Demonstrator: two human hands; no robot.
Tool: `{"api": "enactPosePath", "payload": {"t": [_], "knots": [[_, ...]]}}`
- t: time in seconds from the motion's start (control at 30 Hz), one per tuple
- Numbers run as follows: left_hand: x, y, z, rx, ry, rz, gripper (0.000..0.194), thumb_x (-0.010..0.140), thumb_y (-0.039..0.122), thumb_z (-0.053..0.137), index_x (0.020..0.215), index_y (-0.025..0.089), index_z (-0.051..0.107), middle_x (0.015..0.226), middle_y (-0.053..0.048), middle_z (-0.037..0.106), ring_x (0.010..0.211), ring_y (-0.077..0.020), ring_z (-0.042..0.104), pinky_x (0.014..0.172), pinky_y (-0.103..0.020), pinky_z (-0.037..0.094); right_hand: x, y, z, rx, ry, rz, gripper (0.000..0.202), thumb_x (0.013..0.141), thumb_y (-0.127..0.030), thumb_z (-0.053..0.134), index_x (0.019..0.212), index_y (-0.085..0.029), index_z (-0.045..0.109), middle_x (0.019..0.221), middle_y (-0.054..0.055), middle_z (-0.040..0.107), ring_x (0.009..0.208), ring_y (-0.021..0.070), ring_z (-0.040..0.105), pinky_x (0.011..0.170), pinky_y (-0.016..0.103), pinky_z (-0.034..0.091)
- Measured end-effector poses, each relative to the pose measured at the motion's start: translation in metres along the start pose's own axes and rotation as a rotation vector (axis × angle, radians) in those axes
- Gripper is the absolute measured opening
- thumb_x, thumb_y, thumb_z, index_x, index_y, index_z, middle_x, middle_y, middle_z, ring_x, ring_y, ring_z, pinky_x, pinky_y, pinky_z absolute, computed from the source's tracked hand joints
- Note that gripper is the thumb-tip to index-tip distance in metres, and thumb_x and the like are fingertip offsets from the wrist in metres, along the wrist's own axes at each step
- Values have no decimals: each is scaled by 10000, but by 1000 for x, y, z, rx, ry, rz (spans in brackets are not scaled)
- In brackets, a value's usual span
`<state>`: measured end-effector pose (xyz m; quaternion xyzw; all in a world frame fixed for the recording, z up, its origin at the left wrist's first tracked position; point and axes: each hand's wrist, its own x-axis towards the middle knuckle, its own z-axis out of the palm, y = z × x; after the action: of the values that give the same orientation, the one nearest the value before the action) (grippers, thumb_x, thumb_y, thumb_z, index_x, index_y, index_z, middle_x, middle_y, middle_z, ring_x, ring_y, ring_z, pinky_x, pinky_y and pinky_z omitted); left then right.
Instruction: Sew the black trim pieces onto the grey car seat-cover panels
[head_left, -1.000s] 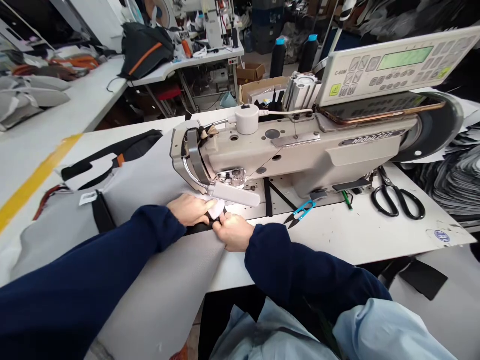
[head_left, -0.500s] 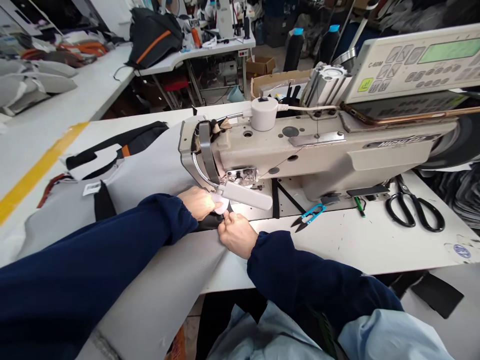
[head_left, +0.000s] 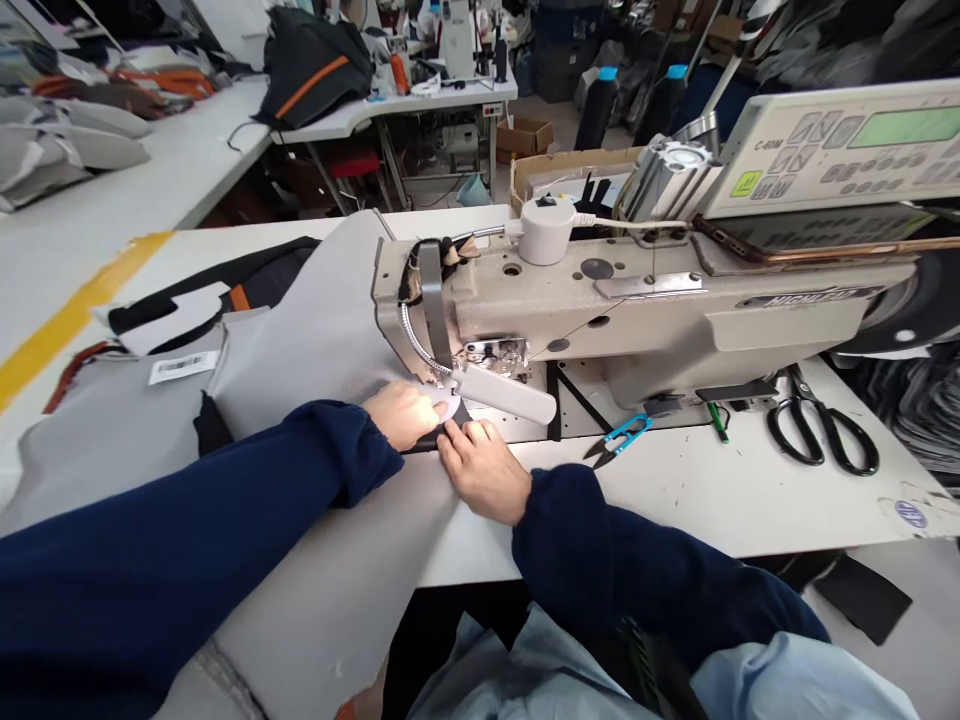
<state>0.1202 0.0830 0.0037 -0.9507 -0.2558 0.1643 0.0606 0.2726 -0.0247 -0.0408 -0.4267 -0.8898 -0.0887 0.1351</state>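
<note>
A large light-grey fabric piece (head_left: pixel 322 310) with black parts lies under the head of a sewing machine (head_left: pixel 525 310) and drapes over the front edge. My left hand (head_left: pixel 403 414) is closed on the fabric left of the needle area, fingers curled beside a small pale rounded piece (head_left: pixel 448 408). Close by on the right, my right hand (head_left: pixel 486 470) has its fingertips on the black strip (head_left: pixel 429 440) and the fabric's edge, fingers bent and close together; its thumb is partly hidden. A pale guard bar (head_left: pixel 510 394) hides the needle.
Blue thread snips (head_left: pixel 621 438), a green-handled tool (head_left: pixel 718 422) and black-handled scissors (head_left: pixel 821 425) lie on the table right of my hands. A control panel (head_left: pixel 847 150) and a phone (head_left: pixel 825 245) sit on the machine. A white label (head_left: pixel 183 367) lies on the fabric.
My right hand's fingers have shifted from a tight pinch to lying flatter over the fabric edge. The fabric left of the machine has moved and bunched higher, showing more of the label. The view has shifted slightly.
</note>
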Motion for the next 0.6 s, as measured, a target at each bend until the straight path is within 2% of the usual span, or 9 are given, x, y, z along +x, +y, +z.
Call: {"api": "enactPosePath", "payload": {"t": [0.1, 0.23, 0.33, 0.43, 0.5, 0.6], "knots": [[4, 8, -7, 66, -85, -18, 288, 775, 152, 472, 1009, 106, 634, 792, -157, 662, 727, -243, 634, 618, -330, 453, -9, -5, 2, -36, 49, -63, 371, 866, -147, 445, 1173, 22, 566, 1237, 282, 528, 1077, 355, 536, 935, 552, 402], [8, 17, -20, 62, -94, -39, 272, 813, 159, 460, 1019, 86, 623, 888, -181, 666, 814, -253, 644, 667, -336, 474, 2, -12, 13, -93, 28, -97, 376, 881, -104, 400, 1179, 75, 545, 1198, 320, 536, 1094, 368, 554, 954, 573, 399], [-3, 20, -37, 41, -144, -62, 308, 803, 125, 476, 1086, 104, 598, 934, -171, 672, 823, -264, 648, 656, -336, 470, 5, -13, 14, -72, -1, -96, 398, 876, -110, 425, 1201, 99, 519, 1196, 349, 520, 1108, 379, 553, 959, 573, 409], [-24, 20, -57, 71, -246, -93, 492, 736, 65, 531, 1221, 150, 525, 815, -109, 683, 747, -265, 649, 596, -309, 439, -5, -13, 6, -43, 5, -122, 438, 876, -182, 485, 1226, 80, 508, 1236, 347, 492, 1134, 389, 536, 959, 559, 426], [-35, 21, -66, 92, -258, -84, 570, 722, 35, 528, 1279, 148, 482, 729, -91, 668, 714, -253, 645, 583, -289, 421, -11, -13, 1, -81, 21, -160, 415, 879, -183, 490, 1206, 72, 523, 1214, 338, 514, 1117, 382, 552, 944, 551, 442], [-36, 25, -66, 60, -235, -28, 453, 749, 22, 475, 1192, 82, 547, 664, -114, 641, 698, -251, 646, 592, -293, 430, -12, -16, -3, -191, 5, -212, 341, 866, -97, 462, 1134, 90, 559, 1131, 337, 564, 1045, 375, 599, 893, 561, 464]]}}
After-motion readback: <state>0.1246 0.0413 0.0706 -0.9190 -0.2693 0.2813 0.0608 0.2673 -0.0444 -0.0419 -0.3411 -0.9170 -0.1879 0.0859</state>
